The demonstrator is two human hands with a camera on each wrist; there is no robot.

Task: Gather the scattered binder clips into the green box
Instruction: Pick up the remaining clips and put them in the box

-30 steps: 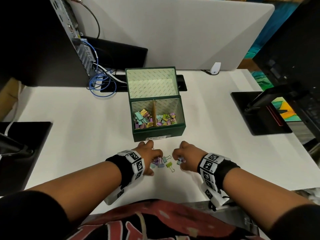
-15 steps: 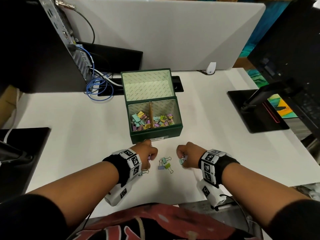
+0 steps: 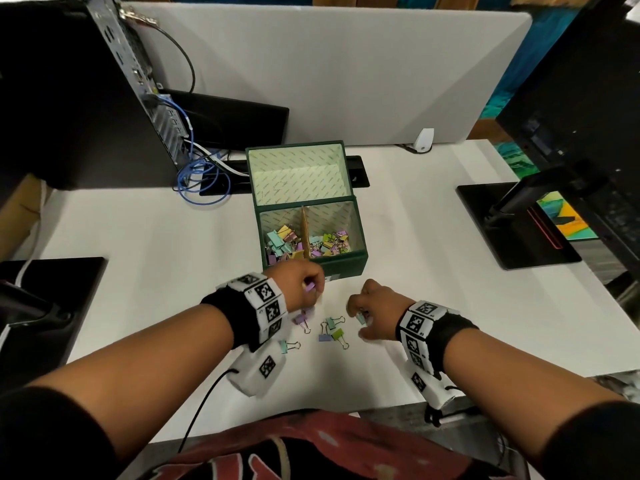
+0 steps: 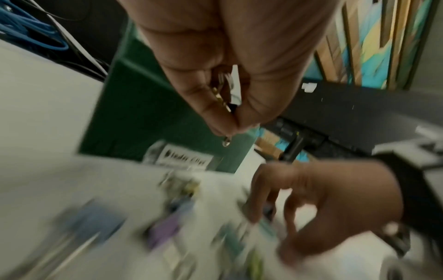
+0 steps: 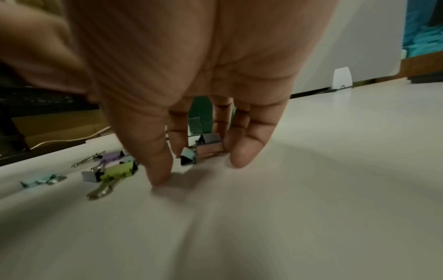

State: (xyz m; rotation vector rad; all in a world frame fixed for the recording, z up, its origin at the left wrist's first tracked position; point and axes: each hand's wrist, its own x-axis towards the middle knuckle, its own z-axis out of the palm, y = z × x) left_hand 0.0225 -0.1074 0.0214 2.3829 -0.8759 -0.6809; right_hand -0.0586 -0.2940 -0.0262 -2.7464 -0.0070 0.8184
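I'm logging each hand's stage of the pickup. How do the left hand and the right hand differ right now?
The left hand is raised close to the green box, while the right hand is down at the desk. The left hand grips purple clips in a closed fist; the right hand's fingers reach around clips lying on the desk. Both wear marker wristbands.

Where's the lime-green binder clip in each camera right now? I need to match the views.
Head: the lime-green binder clip lies on the table between the two hands, against a purple clip.
Left wrist: too blurred to pick out for certain.
Right wrist: at left of centre, just left of the thumb, handles toward the camera.
Shared landmark: the green box, also in the left wrist view, and glimpsed between the fingers in the right wrist view.
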